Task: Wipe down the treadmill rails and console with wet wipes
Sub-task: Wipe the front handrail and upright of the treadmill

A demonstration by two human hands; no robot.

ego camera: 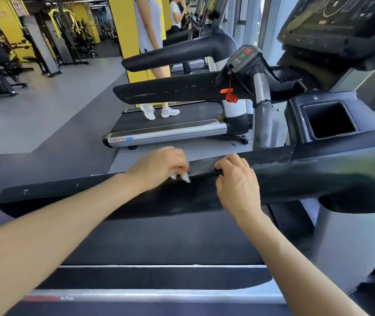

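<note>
The wipe (183, 177) is a small white wad on top of the near black rail (68, 192), about midway along it. The left hand (159, 166) presses it down, fingers curled round it, only its lower edge showing. Just to its right, the right hand (236, 179) grips the same rail, fingers hooked over the far edge. Beyond, the console (341, 26) rises at upper right, above a cup holder (327, 119). A person (147, 30) stands on the next treadmill (170, 131).

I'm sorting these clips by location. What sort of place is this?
Almost surely a commercial gym: a neighbouring treadmill with someone walking on it, weight machines behind, and a treadmill rail under the person's hands.
</note>
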